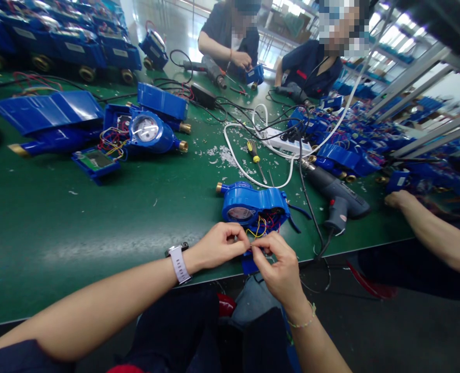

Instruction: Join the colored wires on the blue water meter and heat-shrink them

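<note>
A blue water meter [249, 204] with a round dial and a brass pipe end lies near the table's front edge, its housing open. Yellow and red wires [261, 225] run out of it toward my fingers. My left hand [224, 243] is closed in a pinch at the wires, just in front of the meter. Right beside it, fingertip to fingertip, my right hand [278, 261] pinches there too; the exact wire ends are hidden by the fingers. Under my hands a blue cover [250, 264] hangs at the table edge, partly hidden.
Behind the meter lie a yellow-black screwdriver [256, 158], blue-handled pliers [297, 215] and a white power strip [286, 142]. A heat gun [336, 194] rests at right. More water meters [148, 127] stand at left. Co-workers sit opposite; another person's hand [399, 199] is at right.
</note>
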The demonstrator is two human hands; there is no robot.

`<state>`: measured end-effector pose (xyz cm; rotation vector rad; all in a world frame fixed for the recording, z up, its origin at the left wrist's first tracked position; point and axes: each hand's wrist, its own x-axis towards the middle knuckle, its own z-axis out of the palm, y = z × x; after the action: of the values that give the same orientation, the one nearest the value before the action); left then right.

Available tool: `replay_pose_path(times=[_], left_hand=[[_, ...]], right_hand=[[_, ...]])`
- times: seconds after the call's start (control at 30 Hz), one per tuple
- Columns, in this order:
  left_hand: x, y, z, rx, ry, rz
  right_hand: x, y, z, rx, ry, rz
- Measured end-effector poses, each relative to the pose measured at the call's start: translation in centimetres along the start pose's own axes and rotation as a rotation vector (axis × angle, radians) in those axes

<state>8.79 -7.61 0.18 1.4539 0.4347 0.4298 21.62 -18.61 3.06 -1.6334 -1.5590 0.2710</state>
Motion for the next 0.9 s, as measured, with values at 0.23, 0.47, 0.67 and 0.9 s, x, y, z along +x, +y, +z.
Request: replay_pose_path(times=[0.23,0.47,0.67,0.9], left_hand=[[0.1,-0.3,0.2,0.023,0.04,-0.021],[-0.4,-0.3,0.2,0.189,0.124,0.133],[-1.0,0.0,-0.3,0.429,0.158,0.379],[-1.3,0.2,-0.6,0.649,0.1,0.493]], right_hand=[[-0.4,0.5,0.1,-0.013,-0.022,-0.001],[-0.2,0.3,0.2,0.006,-0.023,-0.007],[-0.4,0.1,0.1,0.032,-0.007,0.035],[-0.5,0.1,0.1,0.042,-0.026,0.044]])
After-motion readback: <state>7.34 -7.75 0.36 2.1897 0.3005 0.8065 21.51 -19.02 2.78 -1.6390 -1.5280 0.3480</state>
